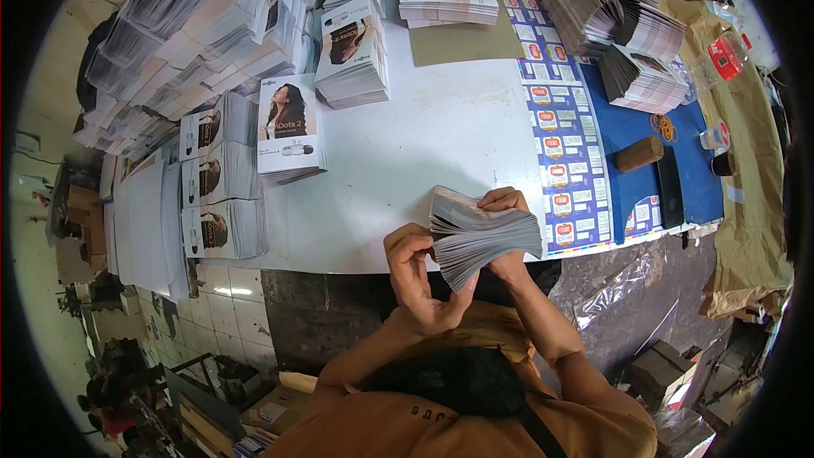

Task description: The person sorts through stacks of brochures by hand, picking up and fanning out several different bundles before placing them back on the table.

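A fanned stack of printed booklets [486, 244] is between my two hands at the front edge of the white table. My left hand [414, 276] grips its left side, fingers bent at the edge and thumb below. On the right, my right hand [507, 201] holds the far edge with curled fingers, its palm partly hidden behind the stack. The lower page edges spread apart in a curve. Nearest on the table is a pile of booklets [291, 129] with a long-haired person on its cover.
Bundled booklets [199, 21] rise in a tall heap at the left, with more piles [449, 0] along the back. Printed label sheets [555, 148] cover the right side. Beyond lie a wooden block [639, 153], a dark bar [670, 187], rubber bands [663, 126] and a plastic bottle [727, 58].
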